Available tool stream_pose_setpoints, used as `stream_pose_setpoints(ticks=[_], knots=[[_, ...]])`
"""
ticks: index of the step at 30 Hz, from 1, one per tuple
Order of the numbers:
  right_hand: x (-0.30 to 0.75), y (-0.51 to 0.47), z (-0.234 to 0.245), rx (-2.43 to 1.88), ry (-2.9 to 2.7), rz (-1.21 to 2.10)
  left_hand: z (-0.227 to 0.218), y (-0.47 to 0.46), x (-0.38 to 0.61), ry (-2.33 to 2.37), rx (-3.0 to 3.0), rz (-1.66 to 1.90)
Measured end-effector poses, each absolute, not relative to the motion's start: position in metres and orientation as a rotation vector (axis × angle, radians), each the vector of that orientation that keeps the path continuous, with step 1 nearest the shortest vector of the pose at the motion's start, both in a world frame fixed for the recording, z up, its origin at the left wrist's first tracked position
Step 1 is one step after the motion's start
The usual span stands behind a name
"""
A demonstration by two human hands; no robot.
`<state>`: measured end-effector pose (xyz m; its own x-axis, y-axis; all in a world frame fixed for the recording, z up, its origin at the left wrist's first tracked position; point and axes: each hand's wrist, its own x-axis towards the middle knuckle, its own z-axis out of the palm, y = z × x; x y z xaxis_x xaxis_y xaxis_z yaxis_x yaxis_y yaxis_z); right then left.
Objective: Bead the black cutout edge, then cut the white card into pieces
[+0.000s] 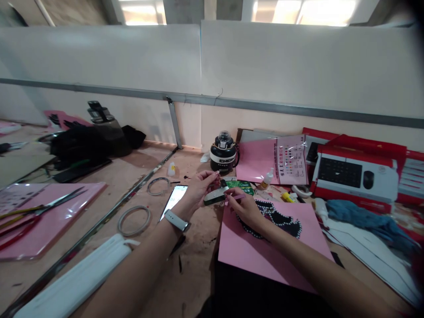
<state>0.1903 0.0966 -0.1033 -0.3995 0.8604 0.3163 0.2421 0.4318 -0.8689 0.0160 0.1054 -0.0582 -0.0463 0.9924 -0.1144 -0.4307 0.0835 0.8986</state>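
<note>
My left hand [200, 187], with a white watch on the wrist, is closed on a small dark-and-silver flat case [216, 197] held above the table. My right hand [243, 206] is pinched on a thin pink pen-like tool [236, 197] whose tip meets the case. Under my right hand lies a pink sheet [265, 247] bearing a black shape edged with white beads [281, 218]. A green packet [240, 185] lies just behind the hands.
A phone [175, 198] with a lit screen and two metal rings [134, 220] lie to the left. Scissors [43, 207] rest on a pink board. A black jar [224, 152], pink card, glue bottle [266, 178], red keyboard box [357, 174] and blue cloth [364, 221] sit at the back and right.
</note>
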Motion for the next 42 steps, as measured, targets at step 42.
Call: stream_pose_setpoints(ticks=[42], knots=[[0.163,0.137,-0.075,-0.849,-1.156,1.131,-0.061,0.103,0.014,1.026,0.593,1.157]])
